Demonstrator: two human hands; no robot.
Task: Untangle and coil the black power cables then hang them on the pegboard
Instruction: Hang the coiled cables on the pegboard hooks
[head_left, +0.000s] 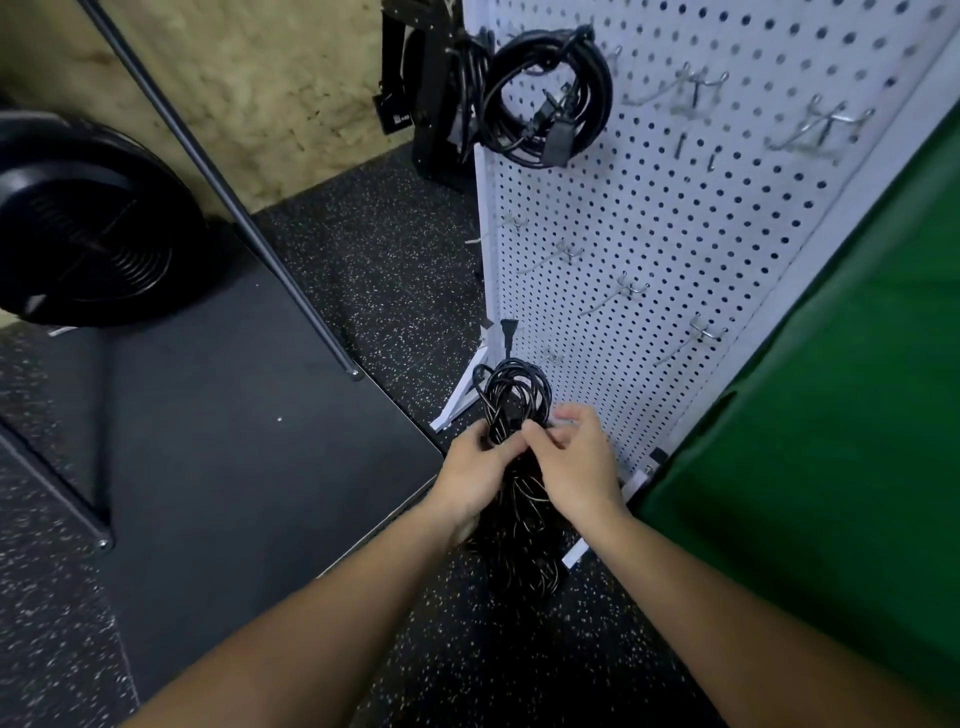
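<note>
The left hand (475, 470) and right hand (574, 465), fingers curled, both grip a bundle of black power cable (514, 410) low against the white perforated pegboard (675, 218); another black coiled cable (545, 98) hangs from an upper hook.

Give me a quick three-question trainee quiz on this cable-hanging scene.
1. True or false: a coiled cable already hangs on the white pegboard.
2. What do the left hand and right hand hold?
A. a metal hook
B. a bundle of black cables
C. a green cloth
3. Fill in: a plug sticks up from the held bundle in front of the ____.

Key
1. True; it hangs near the board's upper left corner.
2. B; both hands grip the bundle.
3. pegboard.
</note>
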